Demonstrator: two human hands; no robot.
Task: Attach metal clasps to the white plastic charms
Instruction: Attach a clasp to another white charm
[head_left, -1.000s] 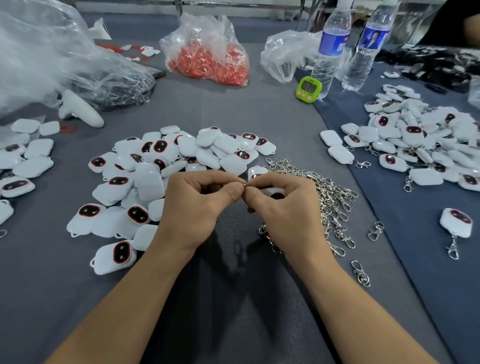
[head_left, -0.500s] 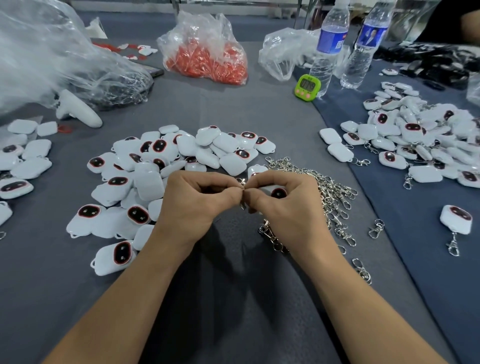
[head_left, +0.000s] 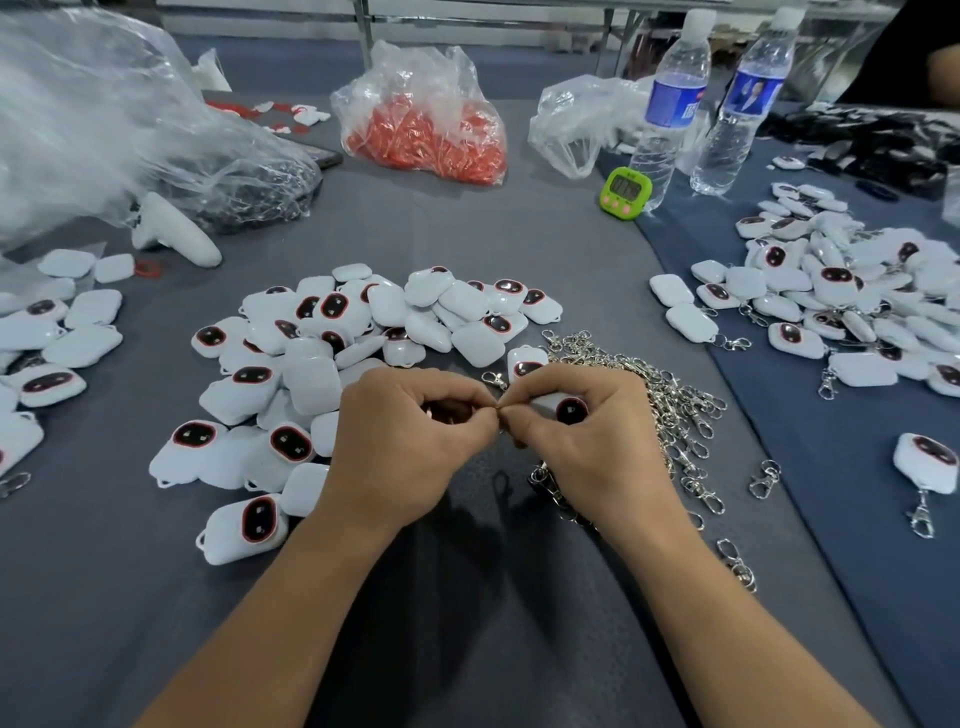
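Note:
My left hand (head_left: 410, 447) and my right hand (head_left: 587, 447) meet fingertip to fingertip over the grey table. The right hand holds a white plastic charm (head_left: 563, 408) with a dark oval face, tucked under its fingers. The left hand pinches something small at the meeting point, where a bit of metal clasp (head_left: 493, 382) pokes out above the fingertips. A heap of loose white charms (head_left: 332, 358) lies behind and left of my hands. A pile of silver metal clasps (head_left: 660, 410) lies just right of my right hand.
Charms with clasps attached (head_left: 852, 306) lie on the blue cloth at right, one (head_left: 927, 465) apart. At the back are a bag of red parts (head_left: 431, 124), two water bottles (head_left: 670, 114), a green timer (head_left: 626, 192), and clear bags (head_left: 104, 119) at left.
Both hands have stayed together at the same spot, with small finger movements. The dark face of the charm shows more under my right fingers.

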